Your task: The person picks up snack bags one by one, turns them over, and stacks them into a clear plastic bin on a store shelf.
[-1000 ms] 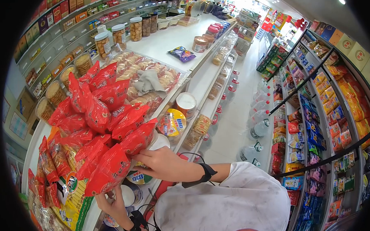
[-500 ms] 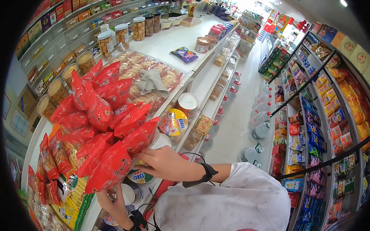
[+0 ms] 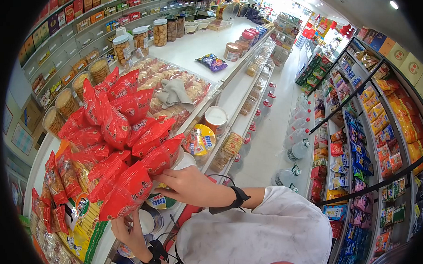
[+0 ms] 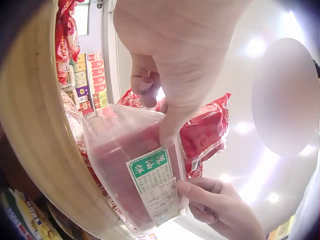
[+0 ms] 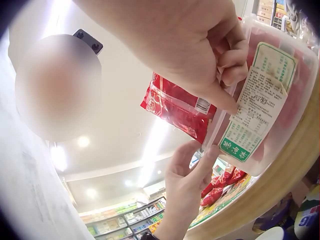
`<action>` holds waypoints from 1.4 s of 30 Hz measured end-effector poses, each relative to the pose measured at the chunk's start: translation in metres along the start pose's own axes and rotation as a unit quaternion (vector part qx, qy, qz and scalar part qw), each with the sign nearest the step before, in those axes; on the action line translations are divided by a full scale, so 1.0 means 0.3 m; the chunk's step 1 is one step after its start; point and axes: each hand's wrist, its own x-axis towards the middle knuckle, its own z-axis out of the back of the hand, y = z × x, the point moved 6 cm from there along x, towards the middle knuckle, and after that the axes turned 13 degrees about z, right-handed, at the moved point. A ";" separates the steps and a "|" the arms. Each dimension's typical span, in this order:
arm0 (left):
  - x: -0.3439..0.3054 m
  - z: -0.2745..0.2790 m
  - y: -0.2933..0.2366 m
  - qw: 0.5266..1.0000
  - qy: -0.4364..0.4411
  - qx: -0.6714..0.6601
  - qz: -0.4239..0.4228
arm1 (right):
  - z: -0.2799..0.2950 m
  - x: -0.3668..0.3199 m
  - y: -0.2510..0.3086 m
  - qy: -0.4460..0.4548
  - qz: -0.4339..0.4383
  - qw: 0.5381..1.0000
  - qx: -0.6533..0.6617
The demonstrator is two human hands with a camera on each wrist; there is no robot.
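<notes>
A translucent plastic tub (image 4: pixel 117 165) filled with red packets stands at the counter's edge. Its wall carries a green-and-white label (image 5: pixel 260 100). In the head view the tub is hidden under a heap of shiny red snack packets (image 3: pixel 116 128) that spreads above its rim. My left hand (image 3: pixel 127 231) grips the tub at the near side, with the thumb (image 4: pixel 172 127) on its wall beside the label. From the right, my right hand (image 3: pixel 185 185) holds the tub's other side, its thumb (image 5: pixel 222 100) at the label's edge and its fingers curled.
Flat bags of biscuits (image 3: pixel 165 73) and a grey cloth (image 3: pixel 175 93) lie behind the heap. Snack bags (image 3: pixel 82 220) are to its left. Instant noodle bowls (image 3: pixel 198 139) line the shelf below the counter's edge. Jars (image 3: pixel 122 49) stand farther back. An aisle (image 3: pixel 263 144) runs to the right.
The head view has shifted slightly, so the counter and packets appear a little farther right. Both hands keep their hold on the tub.
</notes>
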 end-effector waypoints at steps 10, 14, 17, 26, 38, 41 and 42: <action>0.001 0.001 -0.006 1.000 -0.002 0.011 -0.001 | -0.003 -0.003 -0.004 0.005 -0.001 1.000 -0.016; 0.001 -0.006 -0.006 1.000 0.003 0.003 0.009 | 0.002 -0.001 -0.002 0.003 -0.002 1.000 -0.012; 0.002 -0.006 -0.007 1.000 0.000 0.005 0.007 | 0.002 0.000 -0.002 -0.003 0.002 1.000 -0.008; -0.006 -0.007 0.005 1.000 -0.005 -0.004 0.010 | 0.003 -0.002 -0.002 -0.001 -0.009 1.000 0.009; -0.001 0.001 -0.003 1.000 -0.026 0.005 -0.012 | 0.008 0.009 -0.001 0.008 -0.010 1.000 -0.002; 0.000 0.000 -0.019 0.999 -0.038 0.006 -0.003 | 0.014 0.012 0.004 0.008 -0.004 1.000 -0.010; -0.004 0.000 -0.015 0.999 -0.040 0.010 -0.007 | 0.016 0.013 0.005 0.006 -0.003 1.000 -0.012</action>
